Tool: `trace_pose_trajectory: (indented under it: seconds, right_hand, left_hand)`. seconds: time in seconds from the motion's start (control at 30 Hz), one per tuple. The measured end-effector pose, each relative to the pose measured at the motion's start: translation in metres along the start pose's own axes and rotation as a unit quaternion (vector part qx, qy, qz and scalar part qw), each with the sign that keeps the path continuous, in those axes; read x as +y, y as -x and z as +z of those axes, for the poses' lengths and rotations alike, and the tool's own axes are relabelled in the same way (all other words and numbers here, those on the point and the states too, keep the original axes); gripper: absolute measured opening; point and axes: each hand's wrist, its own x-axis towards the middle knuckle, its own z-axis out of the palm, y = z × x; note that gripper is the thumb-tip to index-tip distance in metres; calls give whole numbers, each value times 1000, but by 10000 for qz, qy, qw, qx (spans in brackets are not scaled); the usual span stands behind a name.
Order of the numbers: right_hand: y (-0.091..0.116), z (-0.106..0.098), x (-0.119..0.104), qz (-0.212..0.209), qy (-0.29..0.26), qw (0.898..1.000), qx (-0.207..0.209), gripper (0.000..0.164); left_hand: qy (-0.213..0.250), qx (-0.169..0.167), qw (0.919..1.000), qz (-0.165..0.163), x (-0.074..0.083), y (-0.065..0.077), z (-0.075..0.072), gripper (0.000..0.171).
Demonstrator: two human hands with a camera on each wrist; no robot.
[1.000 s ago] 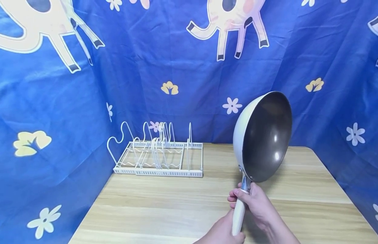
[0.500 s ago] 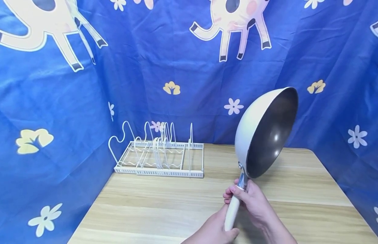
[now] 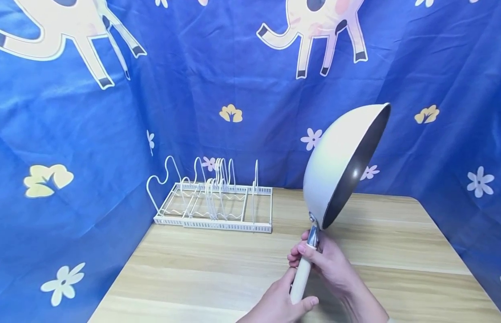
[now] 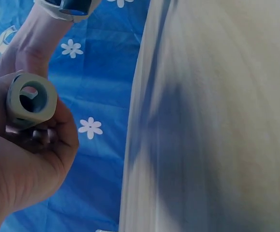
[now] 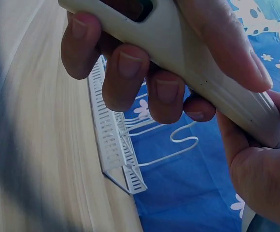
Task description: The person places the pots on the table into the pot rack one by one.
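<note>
A wok [image 3: 335, 157], white outside and dark inside, is held up above the right part of the table, its bowl tilted with the opening facing right. My right hand [image 3: 335, 267] grips the pale handle [image 3: 301, 278] close to the metal joint below the bowl. At the handle's lower end is my left hand [image 3: 280, 298], thumb to the right. In the left wrist view, the left hand [image 4: 26, 171] curls round the handle's hollow end [image 4: 48, 113]. The right wrist view shows curled fingers [image 5: 166, 92] under the handle; part of the grip is hidden.
A white wire rack [image 3: 230, 226] with upright loops stands at the back left of the wooden table [image 3: 218, 269]. Blue patterned cloth [image 3: 186, 112] hangs behind the table and along both sides.
The wok has turned, so more of its white outside and less of its dark inside shows. Both hands and the handle have shifted left. The rack stays in place.
</note>
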Motion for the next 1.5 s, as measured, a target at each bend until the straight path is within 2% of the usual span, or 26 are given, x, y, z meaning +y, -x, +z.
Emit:
trace_pose_trajectory:
  seconds: [0.13,0.23,0.4,0.5,0.63,0.7,0.8,0.93,1.0,1.13,1.23,1.37,1.5]
  right_hand:
    - [-4,6,-1,-43,119,9999,-41,28]
    - [-9,12,-1,-64,226,9997,-68,30]
    - [-17,21,-1,239,424,9988,-43,36]
    - [-21,25,0,347,546,9978,-114,39]
    - [-22,30,3,425,649,9968,-190,42]
    - [-23,33,4,436,769,9960,-155,43]
    - [-24,38,4,452,1119,9927,29,44]
    - [-29,47,1,544,1368,9888,252,50]
    - [-31,52,-1,614,1296,9889,388,52]
    - [-39,65,-4,580,632,9934,768,50]
    - [-43,74,-4,454,175,9924,1126,47]
    - [-46,82,-4,361,95,9881,1494,46]
    - [-48,88,-5,333,81,9891,1430,49]
  left_hand:
    - [-45,207,9997,137,-1,3,-4,68]
    - [-228,527,9978,341,-1,6,-8,57]
    - [-748,1096,9882,767,-2,13,-14,45]
    - [-787,1136,9874,771,-2,16,-14,45]
    - [-857,1174,9877,579,-4,21,-15,44]
    - [-1012,1274,9847,620,-6,22,-15,43]
    - [-1108,1380,9820,662,-7,23,-18,38]
    - [-1180,1521,9787,714,-10,23,-22,40]
    - [-1255,1648,9755,739,-11,23,-24,42]
    - [-1369,1924,9688,748,-9,23,-32,38]
    - [-1237,1953,9703,713,-6,23,-37,33]
    - [-1145,1963,9717,648,-2,25,-41,26]
    - [-1101,2029,9719,453,0,28,-46,27]
